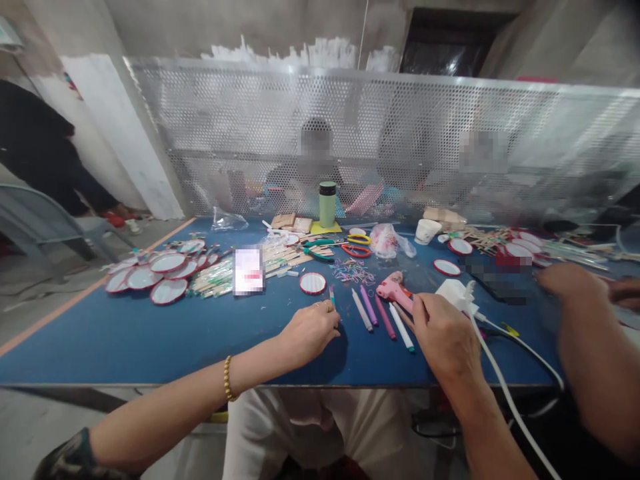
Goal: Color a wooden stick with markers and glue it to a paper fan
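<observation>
My right hand (447,337) is wrapped round the handle of a pink glue gun (395,288), whose nozzle end points left over the table. My left hand (311,331) is closed in a pinch on a thin stick (333,295) with a blue and reddish upper part; its lower end is hidden by the fingers. Just beyond that hand lies a round white disc with a red rim (313,283). Between the two hands several pens lie side by side, among them a purple pen (369,305) and a white pen with a green tip (402,327).
Red-rimmed discs (169,291) are heaped at the left, beside bundled sticks (215,280) and a lit phone (249,270). Pliers (356,249), a green bottle (327,205) and a paper cup (427,231) stand or lie farther back. A white cable (500,380) and a co-worker's arm (580,333) are at right.
</observation>
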Demonstrator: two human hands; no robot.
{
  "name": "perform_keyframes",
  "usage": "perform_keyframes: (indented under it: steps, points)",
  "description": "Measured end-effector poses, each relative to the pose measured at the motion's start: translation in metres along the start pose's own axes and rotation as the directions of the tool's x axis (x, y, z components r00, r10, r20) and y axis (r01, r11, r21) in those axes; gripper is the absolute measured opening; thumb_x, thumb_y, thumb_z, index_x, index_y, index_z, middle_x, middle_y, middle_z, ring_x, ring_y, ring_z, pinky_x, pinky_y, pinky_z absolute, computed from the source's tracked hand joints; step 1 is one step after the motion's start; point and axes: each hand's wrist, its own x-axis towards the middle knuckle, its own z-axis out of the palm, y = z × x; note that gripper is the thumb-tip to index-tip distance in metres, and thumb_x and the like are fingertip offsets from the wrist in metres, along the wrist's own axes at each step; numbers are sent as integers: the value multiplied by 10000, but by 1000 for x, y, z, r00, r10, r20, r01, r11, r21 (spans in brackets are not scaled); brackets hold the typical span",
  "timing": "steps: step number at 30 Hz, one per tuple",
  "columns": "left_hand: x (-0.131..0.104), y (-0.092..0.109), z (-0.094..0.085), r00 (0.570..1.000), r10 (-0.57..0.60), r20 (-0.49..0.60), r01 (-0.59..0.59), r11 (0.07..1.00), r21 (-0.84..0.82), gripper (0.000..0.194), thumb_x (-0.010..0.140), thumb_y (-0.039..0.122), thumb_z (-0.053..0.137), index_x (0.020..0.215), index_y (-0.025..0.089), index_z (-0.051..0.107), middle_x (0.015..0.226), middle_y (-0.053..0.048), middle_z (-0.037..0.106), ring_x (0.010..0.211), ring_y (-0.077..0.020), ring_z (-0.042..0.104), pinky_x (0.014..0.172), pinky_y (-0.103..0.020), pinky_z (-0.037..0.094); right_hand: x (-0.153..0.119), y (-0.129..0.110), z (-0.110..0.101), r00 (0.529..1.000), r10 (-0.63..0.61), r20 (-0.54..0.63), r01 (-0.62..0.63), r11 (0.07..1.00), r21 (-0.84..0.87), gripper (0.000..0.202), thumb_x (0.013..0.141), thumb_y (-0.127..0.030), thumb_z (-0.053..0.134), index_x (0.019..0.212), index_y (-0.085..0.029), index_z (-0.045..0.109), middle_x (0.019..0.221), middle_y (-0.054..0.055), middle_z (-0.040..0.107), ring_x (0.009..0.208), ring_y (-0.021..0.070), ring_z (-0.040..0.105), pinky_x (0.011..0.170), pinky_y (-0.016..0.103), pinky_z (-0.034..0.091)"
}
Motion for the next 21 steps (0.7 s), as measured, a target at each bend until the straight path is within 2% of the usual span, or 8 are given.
perform_keyframes:
  steps: [2, 4, 7, 10, 12, 21]
  points:
    - [3, 0, 1, 1000, 10, 17, -11, 999, 45, 163, 970, 207, 539, 1041, 139, 669, 1135, -135, 658, 1055, -270, 663, 885, -362, 553, 4, -1, 6, 997, 32, 70, -29, 999, -38, 301, 1000, -175, 448, 759, -170, 629, 684, 55, 611, 644, 183, 559, 595, 279, 355]
    - [7, -2, 4, 1000, 9, 15, -10, 997, 75, 179, 984, 203, 507, 1053, 141, 660, 1135, -131, 653, 1033, -261, 668, 866, -363, 564, 10, -4, 12, 980, 73, 187, -57, 994, -92, 235, 972, -162, 491, 805, -158, 656, 786, 89, 634, 749, 214, 584, 643, 288, 385]
    - [10, -7, 10, 1000, 23, -6, -22, 994, 106, 193, 998, 210, 475, 1062, 148, 646, 1126, -118, 649, 987, -250, 676, 815, -357, 577, 20, -12, 21, 914, 137, 381, -72, 981, -179, 171, 951, -184, 545, 909, -119, 697, 913, 146, 655, 904, 266, 594, 732, 317, 421]
    - [11, -11, 19, 997, 56, -54, -49, 990, 129, 192, 1003, 211, 462, 1073, 159, 633, 1108, -106, 648, 962, -243, 676, 779, -345, 577, 26, -15, 29, 835, 142, 532, -25, 975, -222, 225, 964, -247, 553, 989, -83, 705, 958, 177, 665, 972, 293, 592, 789, 341, 434]
    - [11, -14, 24, 994, 75, -77, -63, 987, 146, 190, 1002, 193, 456, 1069, 161, 630, 1089, -101, 648, 953, -239, 674, 775, -339, 573, 27, -15, 32, 810, 144, 568, -12, 973, -229, 230, 960, -251, 561, 987, -76, 709, 964, 186, 669, 974, 300, 598, 779, 348, 438]
    - [12, -17, 29, 983, 135, -127, -113, 980, 165, 179, 988, 150, 452, 1043, 158, 622, 1044, -110, 632, 912, -237, 672, 720, -330, 569, 21, -5, 42, 794, 143, 591, 7, 970, -243, 181, 960, -183, 545, 942, -96, 703, 953, 169, 662, 922, 283, 629, 713, 334, 430]
